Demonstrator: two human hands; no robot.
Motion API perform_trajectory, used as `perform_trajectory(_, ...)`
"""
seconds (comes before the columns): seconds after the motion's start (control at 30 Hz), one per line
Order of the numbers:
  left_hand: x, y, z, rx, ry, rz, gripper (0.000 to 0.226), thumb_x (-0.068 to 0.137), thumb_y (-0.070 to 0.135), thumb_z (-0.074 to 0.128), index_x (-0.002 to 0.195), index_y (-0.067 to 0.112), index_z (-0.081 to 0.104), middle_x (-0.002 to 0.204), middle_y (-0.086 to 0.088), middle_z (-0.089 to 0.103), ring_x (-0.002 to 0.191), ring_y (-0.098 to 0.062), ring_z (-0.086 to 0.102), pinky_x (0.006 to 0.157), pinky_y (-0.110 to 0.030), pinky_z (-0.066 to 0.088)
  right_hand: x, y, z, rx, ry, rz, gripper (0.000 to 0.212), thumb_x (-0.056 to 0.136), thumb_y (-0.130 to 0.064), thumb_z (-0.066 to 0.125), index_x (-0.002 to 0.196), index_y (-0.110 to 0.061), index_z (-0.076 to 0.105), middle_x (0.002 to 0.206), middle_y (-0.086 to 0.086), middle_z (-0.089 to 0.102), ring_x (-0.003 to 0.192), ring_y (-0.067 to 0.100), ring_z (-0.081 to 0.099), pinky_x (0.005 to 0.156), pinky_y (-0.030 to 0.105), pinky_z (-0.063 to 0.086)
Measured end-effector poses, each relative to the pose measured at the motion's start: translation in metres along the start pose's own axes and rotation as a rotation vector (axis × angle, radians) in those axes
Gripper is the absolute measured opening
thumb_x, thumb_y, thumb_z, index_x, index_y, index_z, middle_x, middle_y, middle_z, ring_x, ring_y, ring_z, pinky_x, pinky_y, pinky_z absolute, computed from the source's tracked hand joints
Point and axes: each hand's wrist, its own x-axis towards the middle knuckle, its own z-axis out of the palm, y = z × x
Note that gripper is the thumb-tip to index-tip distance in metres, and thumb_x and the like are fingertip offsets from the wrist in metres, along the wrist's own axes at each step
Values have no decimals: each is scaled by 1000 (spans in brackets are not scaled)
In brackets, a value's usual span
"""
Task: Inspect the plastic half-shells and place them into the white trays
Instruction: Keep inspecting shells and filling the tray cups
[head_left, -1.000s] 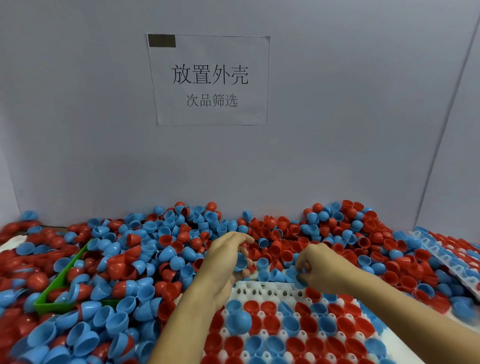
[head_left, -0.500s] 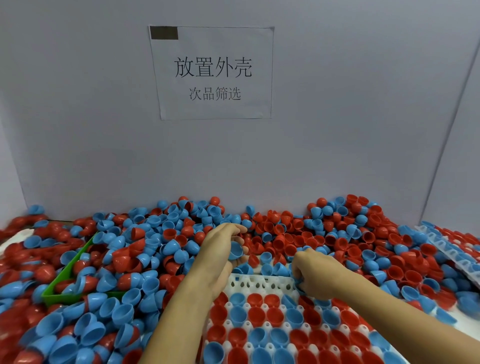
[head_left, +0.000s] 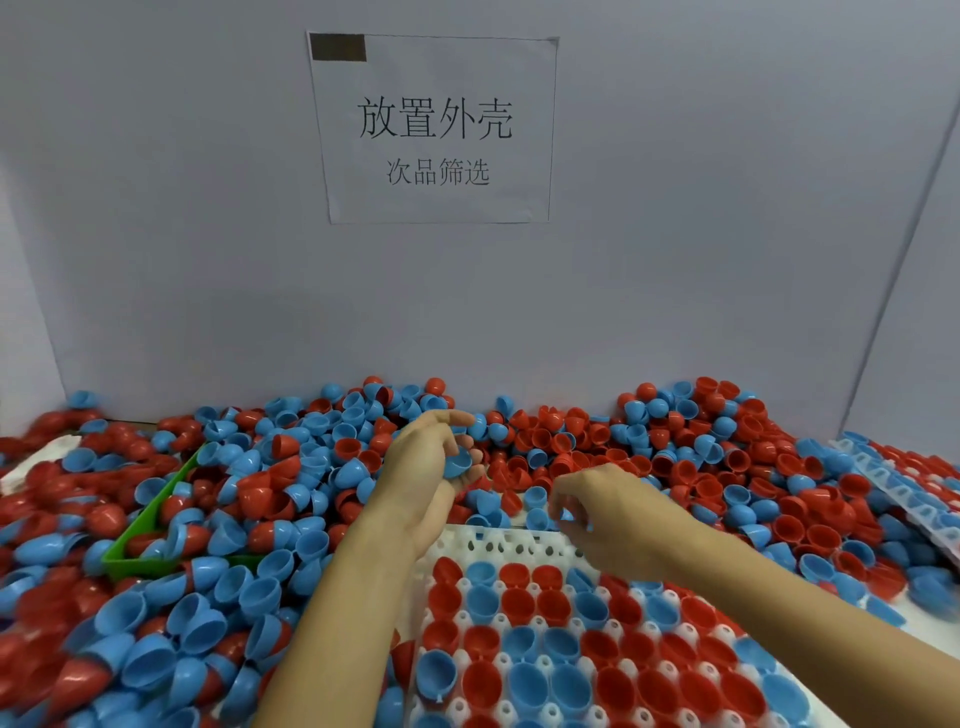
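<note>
Heaped loose across the table: glossy red and blue plastic half-shells (head_left: 566, 441), some rim up, others dome up. One blue plastic half-shell (head_left: 459, 463) cupped at the left hand, hollow showing. Nearest, a white moulded plastic tray (head_left: 514, 543), rows of sockets mostly filled with red and blue half-shells, hollows upward; a second white tray (head_left: 906, 499) tilted at the right edge.

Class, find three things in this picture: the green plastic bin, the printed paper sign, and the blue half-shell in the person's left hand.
green plastic bin (head_left: 139, 535), head view, on its near side wall.
printed white paper sign (head_left: 434, 130), head view, on its large characters.
blue plastic half-shell in the left hand (head_left: 459, 463), head view, on its open hollow.
</note>
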Motion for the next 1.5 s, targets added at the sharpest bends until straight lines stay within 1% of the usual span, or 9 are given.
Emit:
perform_trajectory(0.2,-1,4,-4,-71,-9,21,36,86,-13,33,104,3,60,87,-13,60,79,-22,60,69,-30,56,-20,-74,5,228,-201,-427,21,89,-30,70,110,-32,68,96,-20,58,84,-4,54,71,14,47)
perform_trajectory(0.33,-4,8,-5,-155,-32,23,24,90,0,40,100,4,62,74,-9,60,68,-18,55,62,-28,47,-18,-89,10,190,-247,-476,22,89,-23,69,110,-27,73,109,-6,58,96,9,53,86,31,52)
perform_trajectory(0.47,-4,9,-4,-198,-31,8,20,98,16,45,100,4,62,69,-7,60,64,-16,54,60,-27,43,-16,-92,13,149,-250,-479,18,91,-19,67,106,-22,76,109,-7,60,94,10,55,74,21,45)
perform_trajectory(0.6,-5,10,-4,-188,-34,4,23,99,20,46,98,4,63,68,-6,61,63,-15,55,60,-27,43,-15,-94,13,143,-278,-492,16,93,-16,65,103,-18,77,109,-3,66,94,14,60,80,31,55)
perform_trajectory(0.97,-3,8,-7,-146,-19,50,31,85,-5,36,99,3,61,87,-12,54,78,-21,51,70,-31,47,-20,-85,-6,358,-71,-394,8,92,-17,65,93,-18,73,90,-15,63,83,-1,54,77,13,47)
perform_trajectory(1.13,0,7,-7,-59,26,68,35,90,-16,36,107,1,60,96,-16,56,89,-25,58,74,-30,55,-22,-67,-18,1053,171,-34,20,96,-16,62,81,-26,71,85,-5,72,80,8,67,71,21,54)
perform_trajectory(1.3,-5,7,-2,-13,-89,65,28,98,-7,37,110,2,60,84,-11,55,70,-16,53,62,-25,47,-20,-55,-16,1471,237,171,14,94,-15,61,97,-9,73,93,9,74,88,19,71,76,34,54)
perform_trajectory(1.43,-12,7,2,81,-344,19,25,101,21,43,108,5,61,89,-15,57,75,-23,54,70,-35,45,-19,-54,-13,1411,299,204,13,90,-22,65,95,-14,75,88,4,74,78,14,68,71,28,54)
perform_trajectory(1.5,-15,6,5,206,-477,3,25,99,30,49,108,10,62,95,-12,61,77,-19,61,67,-30,50,-19,-54,-12,1334,336,201,13,90,-24,66,93,-17,76,85,3,74,73,12,66,67,26,53)
